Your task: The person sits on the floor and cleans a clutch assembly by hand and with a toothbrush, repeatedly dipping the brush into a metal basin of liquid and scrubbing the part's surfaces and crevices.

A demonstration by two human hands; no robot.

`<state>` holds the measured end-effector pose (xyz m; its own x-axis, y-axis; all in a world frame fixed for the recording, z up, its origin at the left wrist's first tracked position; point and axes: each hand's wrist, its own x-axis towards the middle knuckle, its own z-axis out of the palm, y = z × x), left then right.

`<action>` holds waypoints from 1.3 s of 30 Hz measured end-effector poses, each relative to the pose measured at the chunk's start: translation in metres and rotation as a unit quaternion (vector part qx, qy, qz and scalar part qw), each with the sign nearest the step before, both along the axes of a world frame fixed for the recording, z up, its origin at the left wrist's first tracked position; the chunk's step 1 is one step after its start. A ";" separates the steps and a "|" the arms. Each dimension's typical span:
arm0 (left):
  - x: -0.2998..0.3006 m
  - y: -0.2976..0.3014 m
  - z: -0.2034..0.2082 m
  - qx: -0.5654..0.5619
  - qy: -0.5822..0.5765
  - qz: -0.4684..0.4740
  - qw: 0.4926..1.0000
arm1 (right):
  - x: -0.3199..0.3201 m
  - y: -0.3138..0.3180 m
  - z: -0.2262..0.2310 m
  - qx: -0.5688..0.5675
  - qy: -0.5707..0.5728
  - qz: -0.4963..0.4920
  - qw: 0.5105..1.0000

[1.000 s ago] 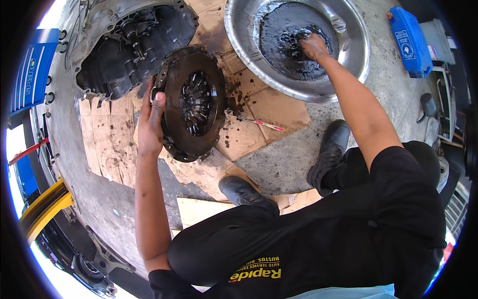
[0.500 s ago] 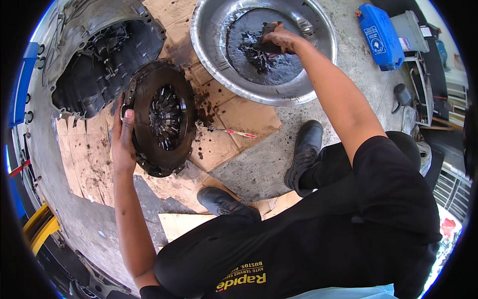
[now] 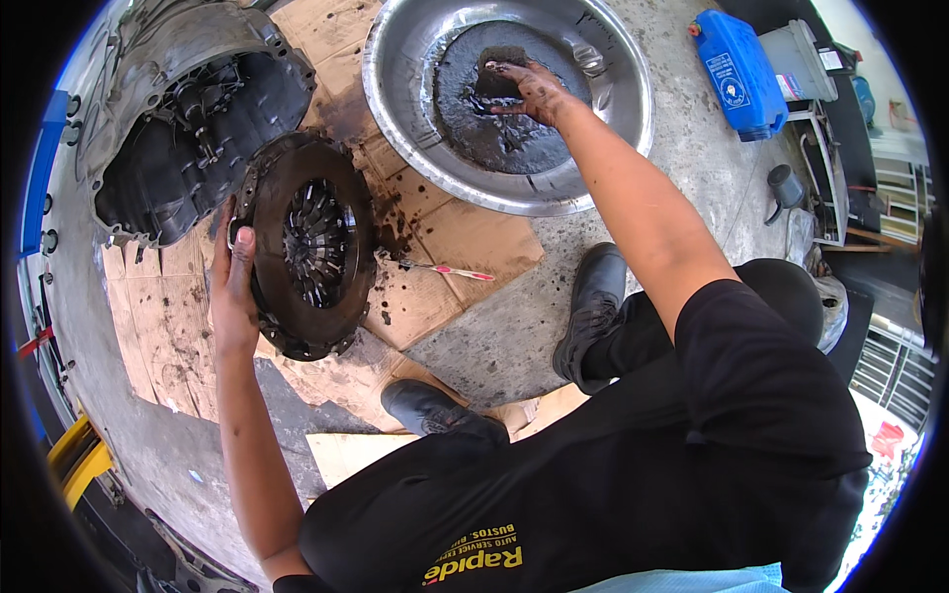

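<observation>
My left hand [image 3: 235, 287] is closed on the left rim of a dirty clutch pressure plate [image 3: 341, 296]. The plate stands tilted up on edge, its flat ring and spring fingers showing. Inside a wide metal basin [image 3: 395, 128], my right hand [image 3: 539, 94] has its fingers spread around a dark, soaked block that looks like a sponge [image 3: 502, 59]. Blackish liquid [image 3: 534, 148] covers the basin's bottom. The hand's fingertips are wet and blackened. Left of the basin lies a large open gearbox housing [image 3: 148, 183], greasy inside.
Stained cardboard [image 3: 163, 326] lies on the concrete floor. A toothbrush [image 3: 460, 272] with a red and white handle rests on it near the plate. A blue jerrycan [image 3: 736, 74], a grey bucket [image 3: 799, 59] and a dark metal cup [image 3: 786, 188] stand at the right. My boots [image 3: 593, 306] are close to the basin.
In the basin my right hand has moved nearer the middle of the liquid, its fingers more spread on the sponge. My left hand still holds the pressure plate. The whole view has shifted slightly.
</observation>
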<state>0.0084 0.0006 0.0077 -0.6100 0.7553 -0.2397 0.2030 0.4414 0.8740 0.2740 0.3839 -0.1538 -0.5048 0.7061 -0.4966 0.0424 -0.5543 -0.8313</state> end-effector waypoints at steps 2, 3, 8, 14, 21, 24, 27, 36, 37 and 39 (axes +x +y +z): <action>-0.002 -0.001 -0.001 -0.007 0.011 -0.003 1.000 | -0.002 0.000 0.011 -0.005 0.019 -0.021 1.000; -0.001 0.003 -0.001 -0.004 0.005 -0.009 1.000 | 0.002 0.010 0.009 -0.010 0.024 -0.051 0.998; 0.000 -0.001 0.004 -0.001 0.001 -0.002 1.000 | -0.011 0.004 0.037 -0.006 0.061 -0.046 0.997; 0.001 0.002 0.000 0.018 -0.031 -0.004 0.999 | -0.022 0.018 0.029 0.074 0.019 -0.019 0.997; 0.001 0.003 -0.001 0.017 -0.026 -0.002 1.000 | -0.036 0.024 0.038 0.009 -0.008 -0.076 0.997; -0.001 0.004 -0.001 0.021 -0.031 -0.008 0.999 | -0.039 0.039 0.031 0.022 -0.037 -0.104 0.994; -0.003 0.000 -0.006 0.038 -0.061 0.004 0.997 | -0.051 0.039 0.042 0.004 -0.066 -0.110 0.992; -0.004 0.004 -0.005 0.042 -0.047 0.003 0.998 | -0.007 0.019 -0.033 0.389 -0.467 0.443 0.659; -0.003 0.005 -0.006 0.033 -0.045 -0.003 0.998 | -0.003 0.019 -0.037 0.376 -0.496 0.405 0.670; -0.003 0.006 -0.009 0.042 -0.051 -0.006 0.998 | -0.002 0.010 -0.039 0.363 -0.525 0.351 0.685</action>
<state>0.0058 0.0062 -0.0016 -0.5772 0.7822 -0.2345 0.1163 0.3630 0.9245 0.2719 0.3940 -0.1925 -0.4799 0.7262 -0.4923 0.8727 0.4526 -0.1832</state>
